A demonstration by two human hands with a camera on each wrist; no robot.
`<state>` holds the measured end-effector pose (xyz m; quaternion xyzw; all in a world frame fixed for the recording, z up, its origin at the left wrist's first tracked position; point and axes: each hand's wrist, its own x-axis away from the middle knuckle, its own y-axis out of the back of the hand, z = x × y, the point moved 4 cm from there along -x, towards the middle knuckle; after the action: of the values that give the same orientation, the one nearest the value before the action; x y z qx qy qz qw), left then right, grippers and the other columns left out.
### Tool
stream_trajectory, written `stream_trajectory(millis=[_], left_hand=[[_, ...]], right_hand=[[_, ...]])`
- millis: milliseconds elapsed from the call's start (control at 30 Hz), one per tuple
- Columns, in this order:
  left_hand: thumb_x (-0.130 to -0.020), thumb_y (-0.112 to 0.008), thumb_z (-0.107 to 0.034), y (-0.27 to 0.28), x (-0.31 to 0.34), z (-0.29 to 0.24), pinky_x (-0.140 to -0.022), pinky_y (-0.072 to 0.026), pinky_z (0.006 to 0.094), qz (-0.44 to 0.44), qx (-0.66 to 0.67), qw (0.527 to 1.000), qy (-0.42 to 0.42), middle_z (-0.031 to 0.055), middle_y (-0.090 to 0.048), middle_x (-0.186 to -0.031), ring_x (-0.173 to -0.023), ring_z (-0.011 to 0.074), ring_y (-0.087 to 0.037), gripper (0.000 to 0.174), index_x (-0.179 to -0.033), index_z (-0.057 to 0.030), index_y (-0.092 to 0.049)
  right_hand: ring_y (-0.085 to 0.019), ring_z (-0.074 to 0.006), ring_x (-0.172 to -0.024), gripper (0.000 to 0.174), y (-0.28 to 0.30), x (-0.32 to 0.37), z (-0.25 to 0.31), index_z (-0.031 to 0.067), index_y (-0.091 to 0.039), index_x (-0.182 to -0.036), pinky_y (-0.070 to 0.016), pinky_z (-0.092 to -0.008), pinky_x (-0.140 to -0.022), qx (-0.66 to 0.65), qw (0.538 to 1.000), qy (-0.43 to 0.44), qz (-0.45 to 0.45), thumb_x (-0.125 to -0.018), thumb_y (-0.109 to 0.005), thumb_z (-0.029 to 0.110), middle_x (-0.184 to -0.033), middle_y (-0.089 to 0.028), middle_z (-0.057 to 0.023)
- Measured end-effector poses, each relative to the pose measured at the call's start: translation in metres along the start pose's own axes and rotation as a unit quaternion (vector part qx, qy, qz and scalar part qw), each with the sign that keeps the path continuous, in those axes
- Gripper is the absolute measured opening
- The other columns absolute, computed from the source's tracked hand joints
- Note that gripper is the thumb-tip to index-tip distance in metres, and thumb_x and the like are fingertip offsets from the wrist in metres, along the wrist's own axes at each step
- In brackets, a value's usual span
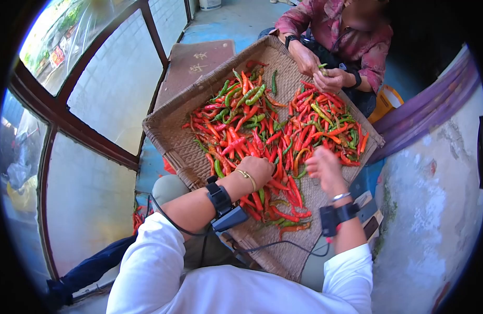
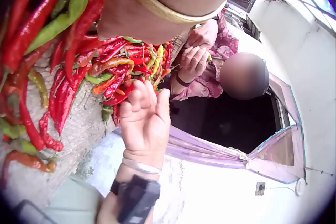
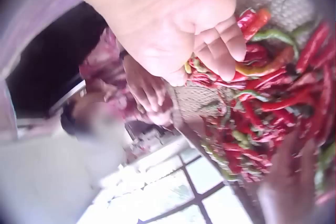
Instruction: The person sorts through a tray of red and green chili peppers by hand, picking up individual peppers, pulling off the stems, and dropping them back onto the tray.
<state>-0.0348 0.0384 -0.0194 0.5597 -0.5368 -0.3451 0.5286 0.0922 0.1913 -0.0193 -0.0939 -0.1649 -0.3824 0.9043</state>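
Observation:
Red and green chili peppers (image 1: 236, 131) lie heaped in a square woven basket (image 1: 171, 123). My left hand (image 1: 256, 170) reaches down onto the near part of the heap, back of the hand up. Its fingertips are hidden in the head view, and its fingers are blurred over the peppers in the right wrist view; I cannot tell whether they grip one. My right hand (image 1: 325, 167) is over the basket's right side, by the smaller pile of mostly red peppers (image 1: 330, 123). In the left wrist view, its palm faces the camera with relaxed fingers and holds nothing.
Across the basket sits another person (image 1: 335, 31), whose hands (image 1: 317, 70) hold a small green pepper. Framed glass panels (image 1: 95, 115) stand on the left, a whitewashed wall (image 1: 430, 193) on the right. A black cable (image 1: 283, 242) crosses the basket's near corner.

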Motion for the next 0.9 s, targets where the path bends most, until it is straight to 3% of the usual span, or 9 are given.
stream_trajectory(millis=[67, 133, 267, 467, 600, 667, 700, 767, 900], left_hand=[[-0.077, -0.055, -0.030, -0.003, -0.001, 0.000, -0.061, -0.0492, 0.0377, 0.002, -0.001, 1.000, 0.008, 0.0076, -0.059, -0.085, -0.075, 0.0247, -0.061, 0.025, -0.087, -0.0081, -0.058], [-0.077, -0.054, -0.028, -0.009, -0.001, -0.002, -0.061, -0.0492, 0.0379, -0.007, -0.020, 1.000, -0.006, 0.0084, -0.059, -0.085, -0.074, 0.0243, -0.061, 0.022, -0.087, -0.0080, -0.058], [-0.077, -0.053, -0.025, -0.013, -0.002, -0.004, -0.060, -0.0491, 0.0375, -0.033, -0.019, 0.999, -0.020, 0.0088, -0.059, -0.083, -0.072, 0.0247, -0.061, 0.020, -0.085, -0.0071, -0.058], [-0.076, -0.054, -0.027, -0.014, -0.003, -0.003, -0.058, -0.0496, 0.0380, -0.020, -0.011, 1.000, -0.012, 0.0077, -0.058, -0.080, -0.071, 0.0242, -0.061, 0.022, -0.085, -0.0070, -0.058], [-0.076, -0.055, -0.031, -0.007, -0.002, -0.006, -0.058, -0.0496, 0.0383, -0.022, 0.007, 1.000, -0.010, 0.0077, -0.058, -0.080, -0.072, 0.0239, -0.061, 0.027, -0.087, -0.0074, -0.059], [-0.077, -0.056, -0.035, 0.005, 0.000, -0.009, -0.060, -0.0487, 0.0390, -0.019, 0.061, 0.998, 0.006, 0.0093, -0.057, -0.080, -0.073, 0.0259, -0.060, 0.031, -0.088, -0.0068, -0.058], [-0.077, -0.056, -0.035, 0.004, 0.000, -0.007, -0.060, -0.0487, 0.0390, -0.021, 0.058, 0.998, 0.005, 0.0093, -0.057, -0.080, -0.073, 0.0259, -0.060, 0.031, -0.088, -0.0068, -0.058], [-0.077, -0.056, -0.036, 0.002, 0.002, -0.007, -0.061, -0.0474, 0.0394, -0.076, 0.158, 0.984, -0.026, 0.0118, -0.056, -0.080, -0.074, 0.0290, -0.059, 0.033, -0.088, -0.0056, -0.057], [-0.077, -0.058, -0.032, 0.000, 0.002, -0.008, -0.060, -0.0464, 0.0394, -0.087, 0.224, 0.971, -0.016, 0.0134, -0.060, -0.074, -0.069, 0.0299, -0.060, 0.029, -0.087, -0.0045, -0.056]], right_hand=[[-0.058, -0.0116, -0.065, 0.024, -0.025, 0.000, -0.023, 0.0013, -0.057, -0.100, -0.0462, -0.0244, -0.052, 0.186, 0.978, 0.063, 0.065, -0.079, -0.058, 0.013, -0.081, -0.059, -0.0066], [-0.057, -0.0245, -0.078, 0.028, -0.047, 0.008, -0.030, 0.0041, -0.058, -0.098, -0.0458, -0.0323, -0.069, 0.399, 0.886, 0.222, 0.075, -0.072, -0.062, 0.014, -0.084, -0.056, -0.0115], [-0.053, -0.0312, -0.079, 0.027, -0.072, 0.009, -0.034, 0.0084, -0.057, -0.095, -0.0435, -0.0389, -0.071, 0.452, 0.803, 0.382, 0.074, -0.068, -0.061, 0.009, -0.081, -0.054, -0.0131], [-0.053, -0.0298, -0.079, 0.026, -0.078, 0.017, -0.033, 0.0092, -0.059, -0.095, -0.0434, -0.0387, -0.072, 0.528, 0.762, 0.366, 0.083, -0.069, -0.060, 0.012, -0.078, -0.055, -0.0102], [-0.055, -0.0301, -0.073, 0.022, -0.071, 0.005, -0.050, 0.0099, -0.061, -0.092, -0.0455, -0.0360, -0.068, 0.459, 0.816, 0.349, 0.032, -0.071, -0.060, 0.011, -0.078, -0.057, -0.0100], [-0.057, -0.0221, -0.065, 0.014, -0.065, -0.002, -0.059, 0.0067, -0.061, -0.088, -0.0469, -0.0295, -0.060, 0.227, 0.937, 0.265, 0.030, -0.074, -0.059, 0.006, -0.075, -0.059, -0.0082], [-0.057, -0.0221, -0.065, 0.014, -0.067, 0.001, -0.055, 0.0067, -0.061, -0.088, -0.0469, -0.0295, -0.060, 0.225, 0.936, 0.268, 0.029, -0.074, -0.059, 0.006, -0.075, -0.059, -0.0082], [-0.056, -0.0121, -0.064, 0.010, -0.063, 0.006, -0.059, 0.0021, -0.060, -0.087, -0.0461, -0.0226, -0.057, 0.001, 0.995, 0.096, 0.030, -0.077, -0.057, 0.001, -0.075, -0.059, -0.0060], [-0.053, -0.0072, -0.060, 0.030, -0.061, 0.019, -0.050, 0.0014, -0.045, -0.107, -0.0426, -0.0193, -0.049, -0.071, 0.995, 0.069, 0.009, -0.079, -0.056, 0.001, -0.074, -0.057, -0.0037]])
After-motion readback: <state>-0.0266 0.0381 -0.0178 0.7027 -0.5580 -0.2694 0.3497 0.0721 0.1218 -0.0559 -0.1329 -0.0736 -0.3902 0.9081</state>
